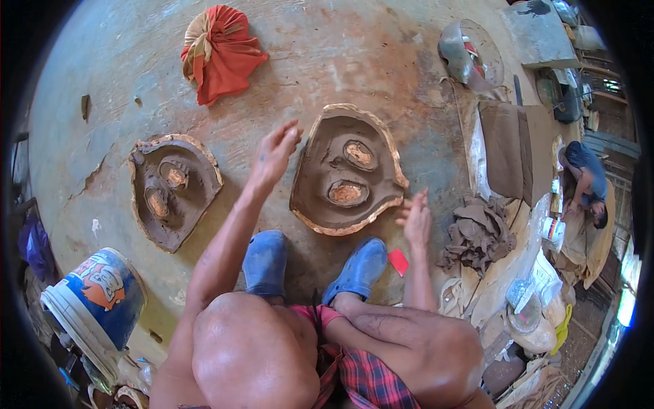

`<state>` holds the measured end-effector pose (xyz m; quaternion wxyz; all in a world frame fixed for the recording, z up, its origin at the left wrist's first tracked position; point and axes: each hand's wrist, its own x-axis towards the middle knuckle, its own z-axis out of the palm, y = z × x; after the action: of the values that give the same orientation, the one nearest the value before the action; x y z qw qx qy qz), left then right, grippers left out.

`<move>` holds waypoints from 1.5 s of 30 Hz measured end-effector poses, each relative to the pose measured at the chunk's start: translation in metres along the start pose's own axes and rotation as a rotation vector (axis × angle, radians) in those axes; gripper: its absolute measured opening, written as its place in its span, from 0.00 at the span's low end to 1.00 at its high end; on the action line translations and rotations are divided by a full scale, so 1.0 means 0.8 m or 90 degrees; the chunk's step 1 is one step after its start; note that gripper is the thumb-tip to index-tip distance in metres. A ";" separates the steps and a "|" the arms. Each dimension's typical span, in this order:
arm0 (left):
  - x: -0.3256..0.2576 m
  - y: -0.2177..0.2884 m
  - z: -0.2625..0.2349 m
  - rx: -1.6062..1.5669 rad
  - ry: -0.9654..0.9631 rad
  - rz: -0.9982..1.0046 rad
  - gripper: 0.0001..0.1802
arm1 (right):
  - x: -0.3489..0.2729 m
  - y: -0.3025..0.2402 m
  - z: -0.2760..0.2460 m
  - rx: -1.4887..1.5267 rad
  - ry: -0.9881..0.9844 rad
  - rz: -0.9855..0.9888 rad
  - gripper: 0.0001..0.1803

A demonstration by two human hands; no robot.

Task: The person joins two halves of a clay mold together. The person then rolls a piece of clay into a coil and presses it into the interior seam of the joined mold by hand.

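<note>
A large mould (397, 151) with a pale, rough rim lies on the floor in front of my feet. Dark brown wet clay lines its inside, and two oval raised rings stand in it with bare orange-tan centres. My left hand (278, 151) hovers by the mould's left edge, its fingers loosely bent and holding nothing I can see. Close to the lower right rim is my right hand (417, 215), fingers spread and nothing in them. A smaller, similar clay-lined mould (137, 194) rests to the left. A small red flat piece (398, 262) lies beside my right shoe.
A red and tan cloth bundle (228, 58) sits at the far left. On the right are a metal bowl (470, 58), a brown clay slab (504, 146) and crumpled clay sheets (480, 235). A bucket (102, 296) stands at left. Another person (586, 178) sits at far right.
</note>
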<state>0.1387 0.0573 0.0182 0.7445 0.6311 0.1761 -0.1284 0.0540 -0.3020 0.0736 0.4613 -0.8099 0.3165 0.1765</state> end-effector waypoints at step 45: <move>-0.324 -0.026 -0.155 -0.213 0.277 -0.426 0.26 | -0.133 -0.343 0.094 -0.694 -0.162 -0.518 0.33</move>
<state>-0.1167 0.1677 0.0919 0.6995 0.4220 0.5424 -0.1960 0.1612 -0.0975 0.2713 0.0515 -0.9535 -0.2030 0.2168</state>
